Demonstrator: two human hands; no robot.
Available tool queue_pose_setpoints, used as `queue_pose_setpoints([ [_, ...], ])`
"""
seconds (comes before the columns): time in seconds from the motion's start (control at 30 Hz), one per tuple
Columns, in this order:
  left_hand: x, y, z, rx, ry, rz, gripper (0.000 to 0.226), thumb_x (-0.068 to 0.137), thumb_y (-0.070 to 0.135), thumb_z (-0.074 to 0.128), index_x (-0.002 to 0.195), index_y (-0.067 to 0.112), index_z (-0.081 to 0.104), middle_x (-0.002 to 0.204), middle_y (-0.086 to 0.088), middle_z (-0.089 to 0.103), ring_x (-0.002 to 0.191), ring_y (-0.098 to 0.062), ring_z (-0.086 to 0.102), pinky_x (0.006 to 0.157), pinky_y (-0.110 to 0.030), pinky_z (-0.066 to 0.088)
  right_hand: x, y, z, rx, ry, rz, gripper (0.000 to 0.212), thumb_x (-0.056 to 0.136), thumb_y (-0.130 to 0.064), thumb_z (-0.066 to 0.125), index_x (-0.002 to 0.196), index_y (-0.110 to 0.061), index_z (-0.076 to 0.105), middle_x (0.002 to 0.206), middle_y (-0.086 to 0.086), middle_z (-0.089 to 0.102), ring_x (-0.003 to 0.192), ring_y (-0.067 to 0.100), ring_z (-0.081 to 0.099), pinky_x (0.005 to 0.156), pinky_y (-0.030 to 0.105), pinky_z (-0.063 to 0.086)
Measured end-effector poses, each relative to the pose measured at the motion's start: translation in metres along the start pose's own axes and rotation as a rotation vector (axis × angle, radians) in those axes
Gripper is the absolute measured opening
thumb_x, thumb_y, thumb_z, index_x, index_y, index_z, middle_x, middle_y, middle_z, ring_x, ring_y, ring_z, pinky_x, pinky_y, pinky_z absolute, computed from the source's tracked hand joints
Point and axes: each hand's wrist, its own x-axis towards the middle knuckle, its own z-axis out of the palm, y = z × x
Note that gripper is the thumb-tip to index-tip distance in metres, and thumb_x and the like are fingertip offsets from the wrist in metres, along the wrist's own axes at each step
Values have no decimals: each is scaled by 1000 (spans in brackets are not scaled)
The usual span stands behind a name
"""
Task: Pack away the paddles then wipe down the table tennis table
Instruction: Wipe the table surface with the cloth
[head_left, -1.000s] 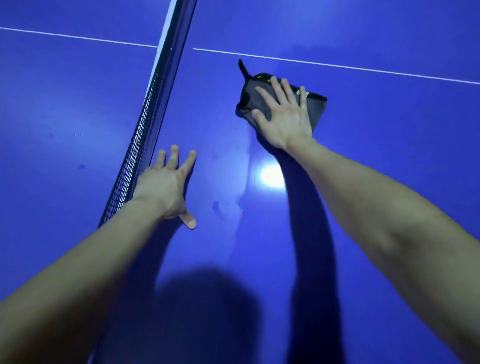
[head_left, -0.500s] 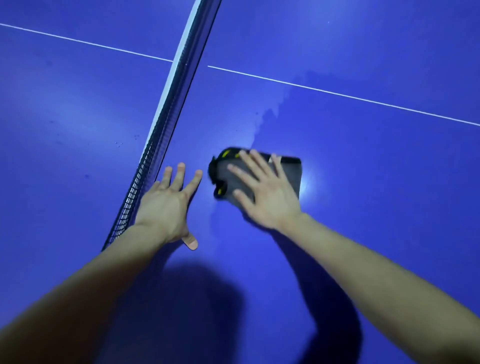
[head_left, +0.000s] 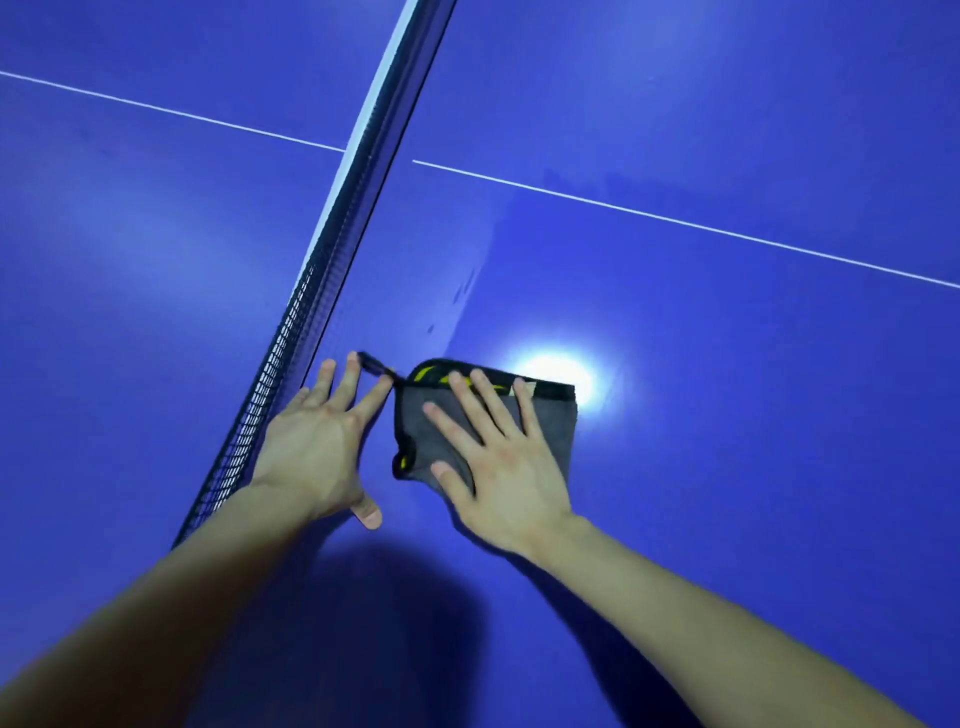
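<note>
The right grip (head_left: 501, 467), spread flat, presses the grey cloth (head_left: 553, 423) onto the blue tabletop (head_left: 753, 441) near the net (head_left: 291, 358); the left grip (head_left: 317, 441) rests splayed beside it. No paddles show, so packing seems done; wiping looks underway, much surface left.

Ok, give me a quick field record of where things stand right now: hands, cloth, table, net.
right hand: laid flat on the cloth, pressing it down
left hand: open, flat on the table, beside the net
cloth: grey with black-and-yellow edging, on the table just right of the net
stage: wiping
</note>
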Motion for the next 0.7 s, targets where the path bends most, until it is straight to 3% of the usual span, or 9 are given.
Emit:
queue_pose_setpoints([
  [0.13,2,0,2,-14,5,-1,184,30,90,86,163,35,-29,177,-10,-21,165,-34,-8,132,-46,22,46,61,-8,-23,14,-125,64,108,-60,44,168,-37,41,182,0,21,170,23,13,135,60,7],
  [0.2,2,-1,3,-34,9,6,183,31,88,87,163,36,-28,177,-8,-21,165,-32,-8,132,-45,22,109,106,-17,-55,66,29,66,108,-64,36,169,-39,39,182,0,21,169,23,15,136,59,5],
  [0.3,2,0,3,-57,12,17,181,33,86,88,163,39,-29,177,-5,-22,165,-29,-11,132,-42,22,194,155,-36,-47,68,308,72,106,-69,23,172,-40,29,184,0,12,170,22,5,135,60,-2],
  [0.4,1,1,2,-61,28,4,180,33,85,89,162,42,-28,177,-1,-22,165,-26,-10,129,-42,26,227,161,-42,-50,57,398,74,105,-67,17,173,-39,23,185,2,6,171,24,-1,134,63,-5],
  [0.5,1,2,2,-46,23,0,181,32,86,89,163,41,-28,177,-1,-22,165,-26,-9,130,-43,25,185,125,-32,-55,91,373,72,107,-64,22,173,-36,28,184,5,9,171,27,3,133,66,-2],
  [0.6,1,1,1,-33,12,-10,183,30,85,89,162,40,-29,177,-4,-22,165,-29,-8,132,-44,22,83,47,-9,-17,132,219,68,108,-59,37,171,-31,36,183,9,15,170,30,6,132,68,4],
  [0.7,1,1,0,-67,-13,-20,182,29,83,91,163,43,-27,176,0,-25,165,-26,-11,132,-45,21,-26,-29,8,48,9,76,67,111,-55,41,173,-31,30,184,7,5,171,28,-4,133,67,6],
])
